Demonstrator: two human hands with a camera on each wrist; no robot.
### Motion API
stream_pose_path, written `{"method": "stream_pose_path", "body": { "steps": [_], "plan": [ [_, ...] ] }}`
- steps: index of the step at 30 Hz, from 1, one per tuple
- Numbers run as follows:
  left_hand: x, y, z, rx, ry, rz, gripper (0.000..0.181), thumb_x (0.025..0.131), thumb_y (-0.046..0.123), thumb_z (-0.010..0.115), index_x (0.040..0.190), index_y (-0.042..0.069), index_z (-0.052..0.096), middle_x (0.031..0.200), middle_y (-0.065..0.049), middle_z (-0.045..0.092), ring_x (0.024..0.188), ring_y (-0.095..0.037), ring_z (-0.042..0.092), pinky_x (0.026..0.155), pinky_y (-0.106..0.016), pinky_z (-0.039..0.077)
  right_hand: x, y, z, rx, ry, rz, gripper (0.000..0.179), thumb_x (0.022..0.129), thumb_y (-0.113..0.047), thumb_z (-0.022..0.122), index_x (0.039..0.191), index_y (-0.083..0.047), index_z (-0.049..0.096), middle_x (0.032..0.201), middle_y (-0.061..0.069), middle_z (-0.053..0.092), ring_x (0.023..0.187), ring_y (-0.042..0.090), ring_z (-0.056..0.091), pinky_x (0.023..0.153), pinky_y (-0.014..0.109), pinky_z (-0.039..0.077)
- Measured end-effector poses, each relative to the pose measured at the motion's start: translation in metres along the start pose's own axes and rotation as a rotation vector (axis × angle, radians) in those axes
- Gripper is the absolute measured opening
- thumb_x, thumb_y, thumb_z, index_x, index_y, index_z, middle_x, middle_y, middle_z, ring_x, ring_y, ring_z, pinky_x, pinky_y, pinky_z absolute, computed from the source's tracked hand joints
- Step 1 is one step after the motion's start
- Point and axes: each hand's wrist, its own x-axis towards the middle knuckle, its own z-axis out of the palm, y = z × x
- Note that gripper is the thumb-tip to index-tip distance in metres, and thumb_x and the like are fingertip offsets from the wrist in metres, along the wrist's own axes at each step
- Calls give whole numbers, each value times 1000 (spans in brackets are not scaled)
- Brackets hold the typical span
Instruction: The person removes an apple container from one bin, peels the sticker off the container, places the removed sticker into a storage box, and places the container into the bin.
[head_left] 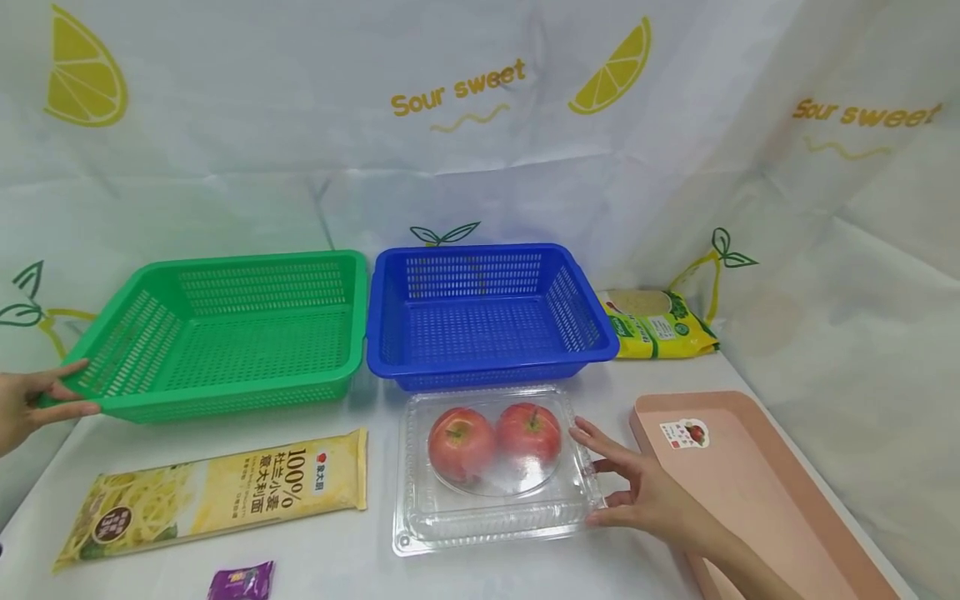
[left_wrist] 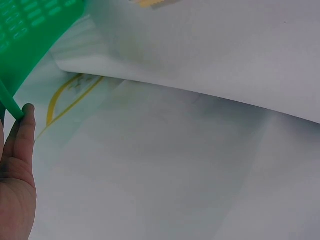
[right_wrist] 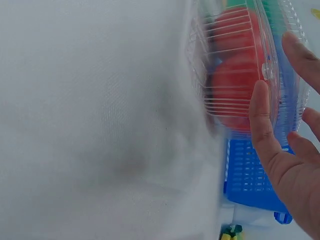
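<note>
In the head view my left hand (head_left: 33, 400) pinches the front left corner of a green plastic basket (head_left: 247, 392). The left wrist view also shows fingers (left_wrist: 26, 137) at the basket's rim. My right hand (head_left: 637, 492) is at the right edge of a clear plastic box (head_left: 487, 525), its fingertips spread along that side. Two red apples (head_left: 461, 446) show through the box. From the right wrist view, thumb and fingers are loosely bent beside the ribbed wall, without a visible grip.
A blue basket (head_left: 487, 371) stands right of the green one. A yellow bag (head_left: 660, 333) lies behind a pink tray (head_left: 750, 467) at right. A long pasta packet (head_left: 217, 496) and a small purple packet (head_left: 242, 582) lie at front left. A printed cloth (head_left: 300, 108) hangs behind.
</note>
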Motion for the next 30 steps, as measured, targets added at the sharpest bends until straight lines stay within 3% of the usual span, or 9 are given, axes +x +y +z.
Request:
{"method": "stream_pose_path", "body": {
  "steps": [2,5,10,12,18,22,26,29,30],
  "plan": [
    [-2,-12,5,-18,-9,-3,43,65,30,87,76,-7,66,108,-36,59,38,-4,16,36,-21,18,1,-1,3,-57,34,-18,83,78,-12,80,148,-8,35,157,21,14,110,29,54,70,30,55],
    [-6,-24,10,-27,-13,-12,38,65,26,88,72,-4,66,112,-38,57,38,-3,15,36,-20,18,3,-1,7,-117,65,-35,82,76,-15,82,146,-11,40,159,12,18,107,19,55,62,29,55],
    [-8,-22,9,-70,-19,-9,36,67,27,87,67,-1,64,114,-41,54,37,-4,16,36,-20,19,6,1,15,-172,87,-80,81,74,-24,84,144,-16,44,159,1,22,110,21,53,57,28,54],
    [-8,-21,9,-84,-19,-21,33,67,23,87,67,0,64,112,-42,54,37,-3,15,36,-21,19,7,1,16,-195,92,-99,80,74,-26,84,143,-16,46,158,2,24,113,19,52,57,27,53],
    [-13,-35,16,-123,-34,-90,26,67,10,87,66,1,62,115,-44,51,35,-5,18,36,-24,19,10,4,19,-165,83,-138,71,74,-23,83,138,-15,53,149,22,36,125,-11,37,57,28,54],
    [-12,-29,13,-141,-35,-93,27,69,10,86,64,1,60,115,-45,49,34,-5,18,36,-24,19,12,7,22,-67,59,-212,51,75,-11,81,123,-10,62,140,22,42,124,-1,40,67,33,56],
    [-9,-20,9,-110,-15,-42,31,68,18,87,65,1,61,120,-41,49,36,-3,15,36,-22,18,13,10,25,41,23,-246,29,76,1,78,100,-3,62,131,18,36,121,12,39,80,40,54],
    [-7,-19,9,-62,10,-14,31,63,20,89,65,3,62,135,-9,48,37,-2,14,35,-21,19,14,9,26,73,36,-220,29,74,3,80,91,-2,56,131,16,35,121,9,37,83,36,53],
    [-6,-20,9,-64,11,-7,31,63,20,89,65,3,62,135,-10,48,37,-3,14,35,-21,19,14,9,26,75,48,-215,31,73,2,81,89,-2,55,131,14,35,121,8,37,84,33,53]
  ]
}}
